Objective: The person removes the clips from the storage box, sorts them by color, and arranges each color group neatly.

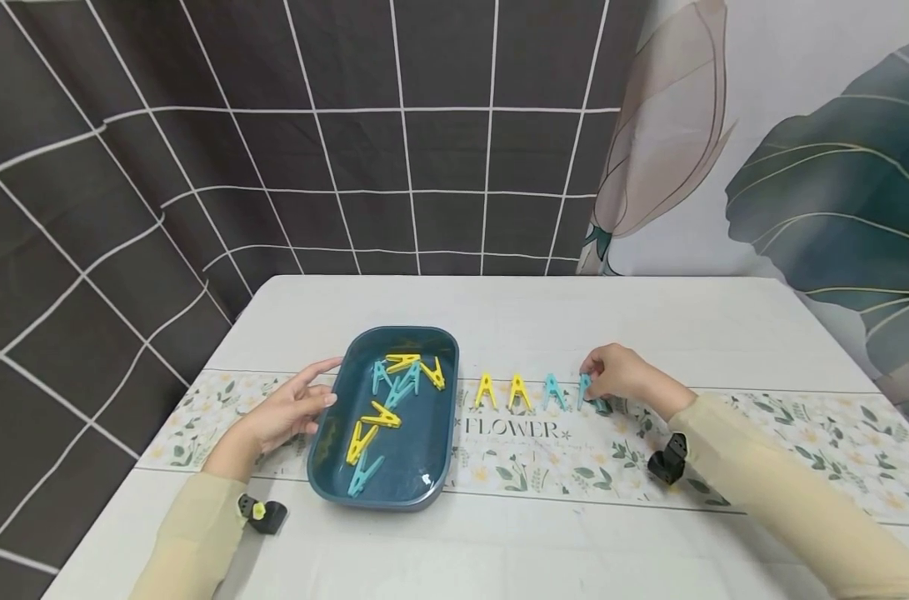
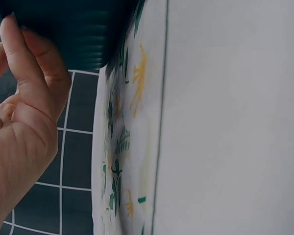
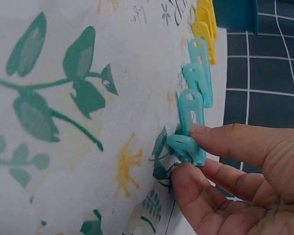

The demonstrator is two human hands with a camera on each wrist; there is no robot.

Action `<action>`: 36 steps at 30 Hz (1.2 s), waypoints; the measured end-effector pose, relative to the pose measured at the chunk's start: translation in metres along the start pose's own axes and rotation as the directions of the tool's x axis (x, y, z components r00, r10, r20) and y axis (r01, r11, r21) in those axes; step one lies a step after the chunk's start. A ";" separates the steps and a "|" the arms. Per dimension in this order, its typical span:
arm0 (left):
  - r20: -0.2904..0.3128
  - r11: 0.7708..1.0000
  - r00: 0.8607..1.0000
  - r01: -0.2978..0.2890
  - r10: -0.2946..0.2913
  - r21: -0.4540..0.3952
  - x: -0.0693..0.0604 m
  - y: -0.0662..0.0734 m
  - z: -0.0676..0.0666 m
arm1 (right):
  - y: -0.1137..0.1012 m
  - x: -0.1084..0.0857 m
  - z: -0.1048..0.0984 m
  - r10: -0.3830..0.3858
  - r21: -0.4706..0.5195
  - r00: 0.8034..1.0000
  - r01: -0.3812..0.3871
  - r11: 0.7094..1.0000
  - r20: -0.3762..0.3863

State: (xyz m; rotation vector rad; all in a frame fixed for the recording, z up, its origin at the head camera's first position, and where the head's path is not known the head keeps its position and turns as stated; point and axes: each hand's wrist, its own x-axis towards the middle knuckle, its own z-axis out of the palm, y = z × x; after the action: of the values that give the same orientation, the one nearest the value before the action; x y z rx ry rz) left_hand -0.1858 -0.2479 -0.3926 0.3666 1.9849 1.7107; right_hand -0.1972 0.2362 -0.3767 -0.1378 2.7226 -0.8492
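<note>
The blue tray [image 1: 424, 425] looks to be of hard plastic, smooth and glossy, with a bright reflection on its floor. The yellow clothespins [image 3: 204, 41] and turquoise clothespins [image 3: 186, 108] are of smooth plastic, slightly shiny. The table cover [image 1: 529, 542] appears smooth; the grid curtain [image 1: 364, 150] and the sleeves [image 1: 192, 525] are of matt cloth.

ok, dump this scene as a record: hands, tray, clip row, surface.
left_hand: left hand beside the tray's left wall; contact uncertain
right_hand: right hand pinches the rightmost blue clip
tray_contents: loose yellow and blue clips, mixed
row_position: right of tray
row_left_to_right: first yellow clip, second yellow clip, left blue clip, rightmost blue clip
surface: white table, floral band with "FLOWER" lettering
</note>
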 end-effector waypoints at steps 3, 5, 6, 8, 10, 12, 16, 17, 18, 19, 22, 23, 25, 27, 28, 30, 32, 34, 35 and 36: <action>0.004 1.000 1.000 0.003 -0.003 -0.002 0.001 -0.001 0.001 | 0.001 0.000 -0.001 0.003 -0.001 1.000 -0.003 1.000 0.008; 0.006 1.000 1.000 0.002 -0.002 -0.002 0.002 -0.001 0.001 | 0.001 0.000 -0.002 0.004 -0.002 1.000 -0.004 1.000 0.019; 0.007 1.000 1.000 0.002 -0.002 -0.001 0.003 -0.001 0.001 | 0.001 -0.001 -0.002 0.000 -0.005 1.000 0.000 1.000 0.024; 0.008 1.000 1.000 0.001 -0.001 0.003 0.004 0.000 0.001 | 0.001 -0.001 -0.004 0.003 -0.008 0.999 -0.003 1.000 0.032; 0.008 1.000 1.000 0.003 -0.003 0.005 0.004 0.000 0.001 | 0.001 -0.001 -0.005 0.005 -0.017 0.999 -0.005 1.000 0.035; 0.007 1.000 1.000 0.005 -0.005 0.007 0.005 0.001 0.001 | -0.001 -0.002 -0.007 0.011 -0.030 1.000 -0.010 0.999 0.026; 0.003 1.000 1.000 0.009 -0.010 0.009 0.005 0.003 0.000 | -0.010 -0.002 -0.011 0.020 -0.056 1.000 -0.021 0.998 -0.010; 0.003 1.000 1.000 0.010 -0.010 0.009 0.005 0.003 0.000 | -0.014 -0.003 -0.012 0.018 -0.059 1.000 -0.020 0.998 -0.021; 0.004 1.000 1.000 0.009 -0.009 0.008 0.005 0.003 0.000 | -0.017 -0.003 -0.013 0.014 -0.064 0.999 -0.016 0.998 -0.031; 0.005 1.000 1.000 0.009 -0.009 0.007 0.005 0.003 -0.001 | -0.021 -0.003 -0.014 0.010 -0.068 0.999 -0.013 0.998 -0.038; 0.007 1.000 1.000 0.005 -0.005 0.006 0.004 0.003 -0.001 | -0.034 -0.005 -0.015 -0.012 -0.079 0.998 0.007 0.997 -0.056; 0.007 1.000 1.000 0.005 -0.005 0.008 0.004 0.003 -0.001 | -0.037 -0.005 -0.015 -0.025 -0.079 0.998 0.020 0.997 -0.064; 0.004 1.000 1.000 0.004 -0.004 0.010 0.003 0.003 -0.001 | -0.046 -0.006 -0.013 -0.053 -0.075 0.996 0.048 0.996 -0.076; 0.003 1.000 1.000 0.007 -0.007 0.010 0.002 0.002 -0.001 | -0.054 -0.007 -0.010 -0.088 -0.060 0.992 0.083 0.995 -0.090; 0.002 1.000 1.000 0.009 -0.009 0.012 0.002 0.002 0.000 | -0.058 -0.008 -0.009 -0.105 -0.052 0.990 0.100 0.994 -0.097; 0.001 1.000 1.000 0.014 -0.014 0.015 0.001 0.002 0.001 | -0.066 -0.009 -0.005 -0.137 -0.046 0.984 0.133 0.990 -0.112; 0.002 1.000 1.000 0.017 -0.017 0.017 0.001 0.002 0.001 | -0.075 -0.011 -0.002 -0.166 -0.040 0.978 0.162 0.986 -0.126; -0.001 1.000 1.000 0.017 -0.017 0.020 0.001 0.002 0.001 | -0.084 -0.013 0.002 -0.198 -0.038 0.970 0.195 0.980 -0.141; -0.002 1.000 1.000 0.017 -0.017 0.019 0.001 0.001 0.001 | -0.088 -0.014 0.004 -0.215 -0.035 0.965 0.212 0.977 -0.149; -0.004 1.000 1.000 0.017 -0.017 0.019 0.001 0.001 0.001 | -0.093 -0.014 0.005 -0.235 -0.031 0.959 0.233 0.972 -0.157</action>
State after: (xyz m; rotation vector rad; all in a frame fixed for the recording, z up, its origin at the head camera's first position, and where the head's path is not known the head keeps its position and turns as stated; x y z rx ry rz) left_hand -0.1859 -0.2462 -0.3915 0.3526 2.0021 1.6844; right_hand -0.1814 0.1595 -0.3246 -0.4199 2.9015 -0.9444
